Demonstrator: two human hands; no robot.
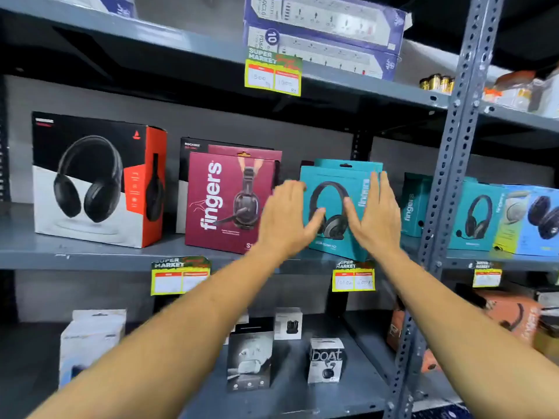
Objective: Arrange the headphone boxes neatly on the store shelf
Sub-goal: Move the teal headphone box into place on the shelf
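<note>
my left hand (282,217) and my right hand (375,211) are both open and flat, one on each side of the teal headphone box (334,176). the box stands on the middle shelf (90,252), just beside the red headphone box (223,201).

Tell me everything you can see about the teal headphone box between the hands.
The teal cardboard headphone box stands upright on the grey metal shelf, front turned slightly left. It shows a black headset picture and a hang tab on top. A second teal box stands behind it. The open left hand and open right hand flank its front; contact unclear.
</note>
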